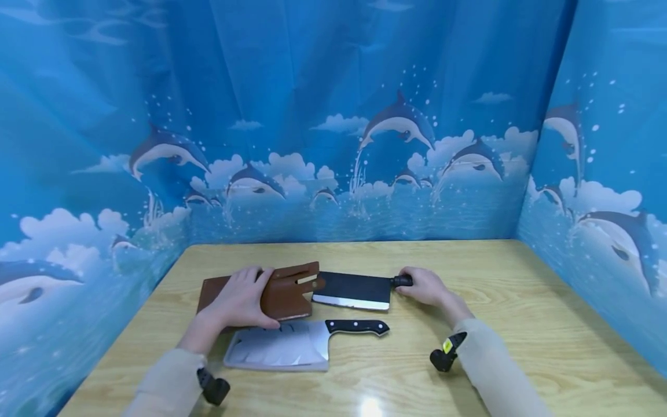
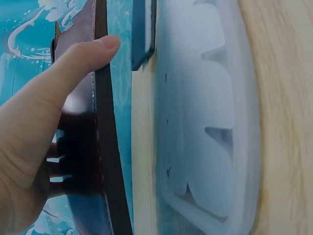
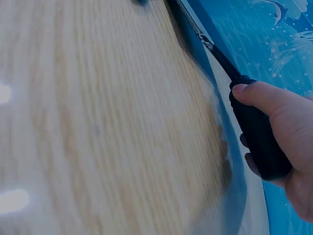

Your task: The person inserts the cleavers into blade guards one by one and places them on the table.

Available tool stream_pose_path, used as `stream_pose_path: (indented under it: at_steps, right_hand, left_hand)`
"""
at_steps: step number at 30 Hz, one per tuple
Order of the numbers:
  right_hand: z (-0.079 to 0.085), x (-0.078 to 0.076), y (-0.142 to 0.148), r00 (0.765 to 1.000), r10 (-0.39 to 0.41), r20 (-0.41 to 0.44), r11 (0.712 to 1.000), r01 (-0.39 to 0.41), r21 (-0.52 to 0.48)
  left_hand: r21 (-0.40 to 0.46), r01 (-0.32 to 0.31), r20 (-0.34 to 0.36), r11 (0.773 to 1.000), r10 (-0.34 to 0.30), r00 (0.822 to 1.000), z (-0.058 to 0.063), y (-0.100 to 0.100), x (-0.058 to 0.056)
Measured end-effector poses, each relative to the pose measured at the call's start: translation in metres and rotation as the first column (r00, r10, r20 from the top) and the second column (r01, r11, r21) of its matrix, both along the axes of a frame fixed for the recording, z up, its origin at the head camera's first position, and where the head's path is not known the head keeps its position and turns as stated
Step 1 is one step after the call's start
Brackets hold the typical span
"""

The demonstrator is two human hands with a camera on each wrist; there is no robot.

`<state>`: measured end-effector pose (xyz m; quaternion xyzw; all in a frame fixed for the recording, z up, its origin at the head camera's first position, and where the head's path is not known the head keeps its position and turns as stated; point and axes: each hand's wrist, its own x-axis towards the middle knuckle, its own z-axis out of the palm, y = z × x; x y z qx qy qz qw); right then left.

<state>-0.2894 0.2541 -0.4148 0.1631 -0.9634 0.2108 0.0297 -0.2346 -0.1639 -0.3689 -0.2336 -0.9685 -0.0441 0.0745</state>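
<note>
My left hand (image 1: pixel 237 300) grips a brown leather knife sheath (image 1: pixel 286 289), thumb along its near edge and fingers over the top. In the left wrist view the thumb lies across the dark edge of the sheath (image 2: pixel 105 122). A cleaver with a dark blade (image 1: pixel 354 288) and a bright cutting edge sits right at the sheath's notched opening, edge toward me. My right hand (image 1: pixel 424 286) holds it by its black handle (image 3: pixel 259 132), fingers wrapped round the grip. Nearer to me lies a second cleaver (image 1: pixel 289 343) with a black riveted handle, its blade in a translucent cover.
All of this is on a light wooden table (image 1: pixel 458 370). Blue curtains (image 1: pixel 312 116) printed with dolphins stand along its back and sides. Small black cameras (image 1: pixel 213 387) are strapped to both wrists.
</note>
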Motion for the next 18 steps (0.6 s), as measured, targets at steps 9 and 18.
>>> stream_pose_path:
  at_steps: [9,18]
  right_hand:
    - [0.008,0.013,0.021,0.995,-0.02,-0.098,0.999,0.016,-0.043]
    - [0.017,0.027,0.031,0.98,0.015,-0.201,0.999,-0.023,-0.035]
  left_hand:
    - [-0.02,0.035,-0.031,0.999,-0.036,0.999,-0.002,0.002,0.002]
    - [-0.031,0.052,-0.062,0.998,-0.054,0.997,-0.003,0.004,0.0]
